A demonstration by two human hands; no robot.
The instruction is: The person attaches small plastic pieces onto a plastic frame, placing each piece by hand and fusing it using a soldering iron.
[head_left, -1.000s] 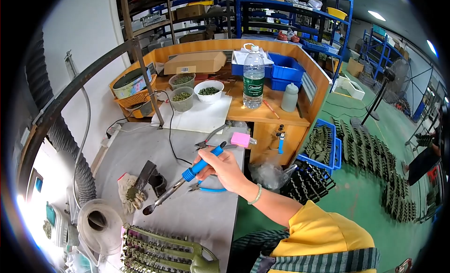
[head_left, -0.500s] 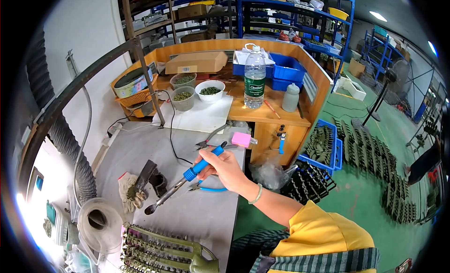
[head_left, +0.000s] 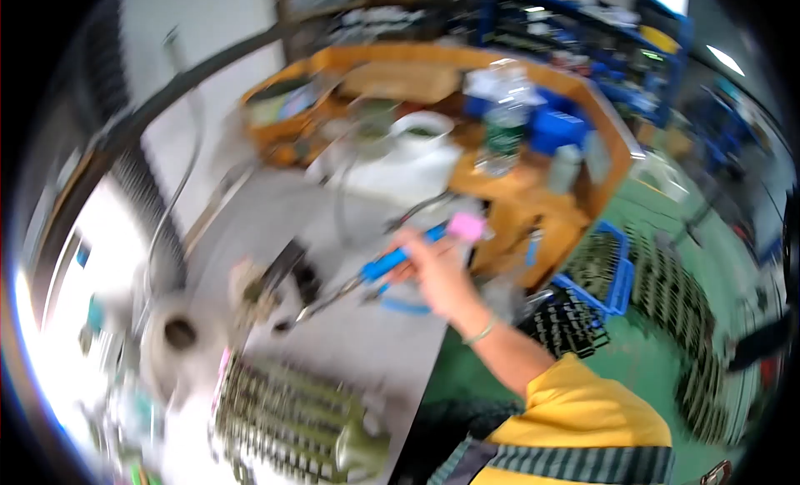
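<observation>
A: Right hand [head_left: 442,278] state?

B: Closed, fingers wrapped round the blue handle of the tool [head_left: 380,269]. Left hand is out of frame, can't tell its state.

A: Tool position?

B: Over the grey bench [head_left: 275,203], slanted, shaft running down-left. Dark tip sits between the glove [head_left: 247,295] and the green rack [head_left: 287,418], apart from both. View is blurred, so can't tell if the tip touches the bench.

A: What's around?

B: Black part [head_left: 289,264] just beside the glove. Pliers [head_left: 406,305] on the bench, partly behind the hand. Pink block [head_left: 467,227] near the handle's rear end. Bottle [head_left: 503,139] upright on the wooden desk [head_left: 475,185]; white bowl [head_left: 433,139] left of it.
</observation>
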